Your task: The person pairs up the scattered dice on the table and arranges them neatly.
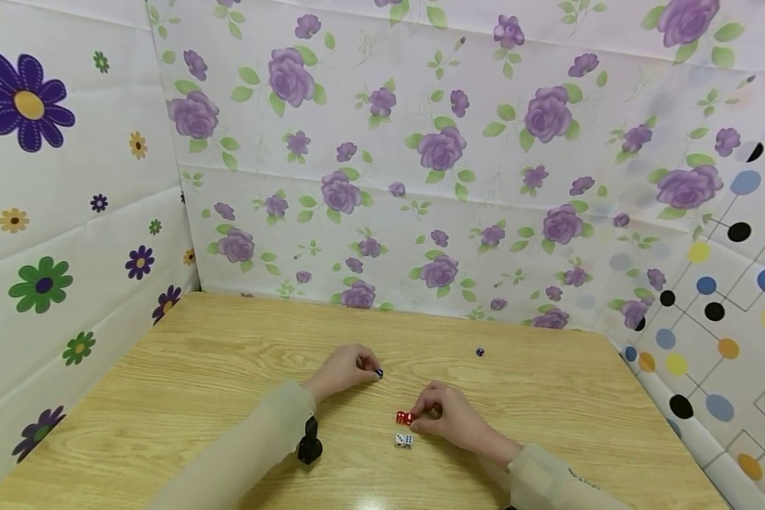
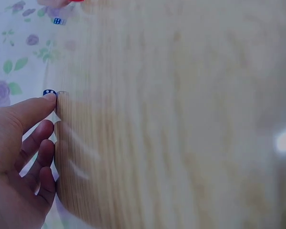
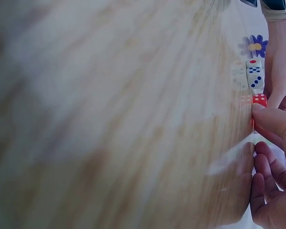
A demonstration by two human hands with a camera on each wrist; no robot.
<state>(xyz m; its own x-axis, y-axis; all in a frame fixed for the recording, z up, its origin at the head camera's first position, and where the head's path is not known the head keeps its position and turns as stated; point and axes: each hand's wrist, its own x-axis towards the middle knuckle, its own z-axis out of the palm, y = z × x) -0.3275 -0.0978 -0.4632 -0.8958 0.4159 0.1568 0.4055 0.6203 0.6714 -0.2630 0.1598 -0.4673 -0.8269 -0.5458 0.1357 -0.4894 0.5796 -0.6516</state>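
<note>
Between its thumb and forefinger, my left hand (image 1: 347, 368) pinches a dark blue die (image 1: 379, 373) at the tabletop; in the left wrist view that blue die (image 2: 49, 92) peeks out past the thumb tip. My right hand (image 1: 449, 416) holds a red die (image 1: 410, 418) by thumb and fingertips, right beside another red die (image 1: 400, 418). Just nearer to me lie two white dice, one (image 1: 399, 440) left of the other (image 1: 409, 441). The right wrist view shows a red die (image 3: 260, 99) at the thumb tip, with white dice (image 3: 254, 76) beyond it.
A second blue die (image 1: 480, 352) lies farther back on the wooden table (image 1: 229, 340), to the right of both hands. A flowered cloth (image 1: 382, 212) hangs behind the table, with patterned cloths at its left and right sides. A black device (image 1: 309, 446) sits on the left wrist.
</note>
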